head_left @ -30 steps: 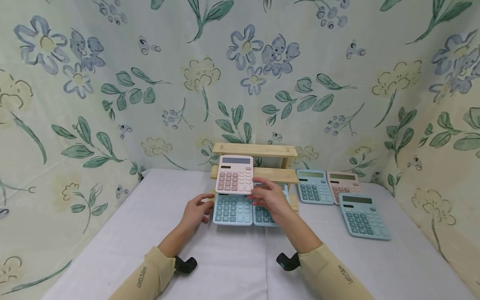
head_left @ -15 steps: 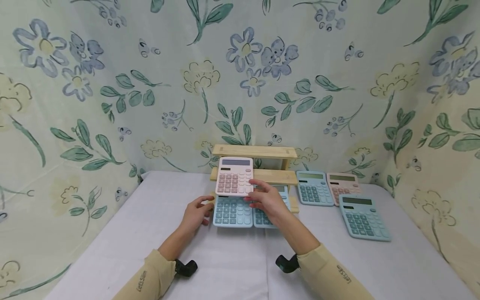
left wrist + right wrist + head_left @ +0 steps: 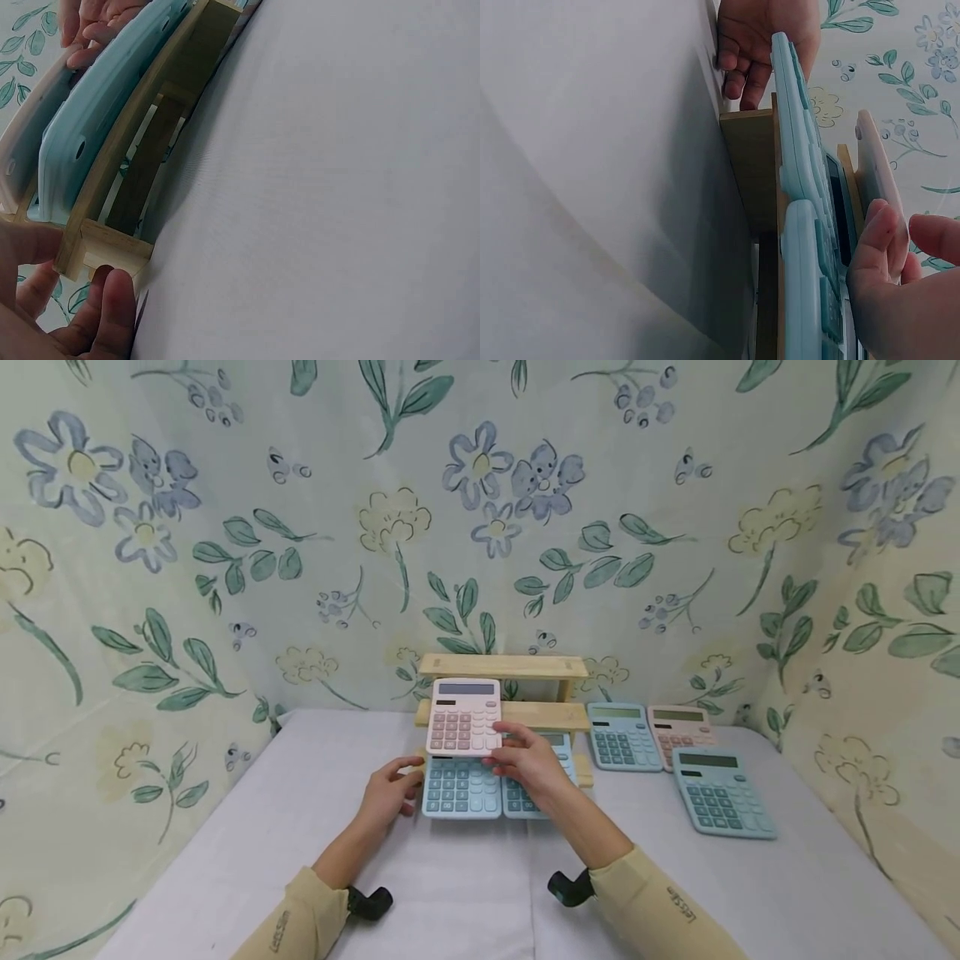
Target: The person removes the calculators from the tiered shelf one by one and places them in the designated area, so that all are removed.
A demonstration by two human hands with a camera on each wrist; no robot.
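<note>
1. Biggest first: the tiered wooden rack (image 3: 517,667), 12 o'clock from the person. IMO steady it well, since one bump could shift everything leaning on it.
2. Two light-blue desk calculators, left one (image 3: 462,789) and right one (image 3: 517,803), sit side by side at the rack's 6 o'clock. I'd avoid knocking their tops. Three more calculators, two blue and one pink, are around the rack's 3 o'clock.
3. Main item: the pale-pink desk calculator (image 3: 463,718), on the rack's 9 o'clock side, overlapping the left blue one's top. Can't tell if it's fully seated; I'd square it up before letting go.
4. Right hand (image 3: 532,764) is at its 4 o'clock, fingers pinching the lower right edge, so the calculator lies toward 10 o'clock from those fingertips.
5. Left hand (image 3: 384,793) looks curled round the rack's 8 o'clock end, calculator at 1 o'clock from its fingers, not touching them.
</note>
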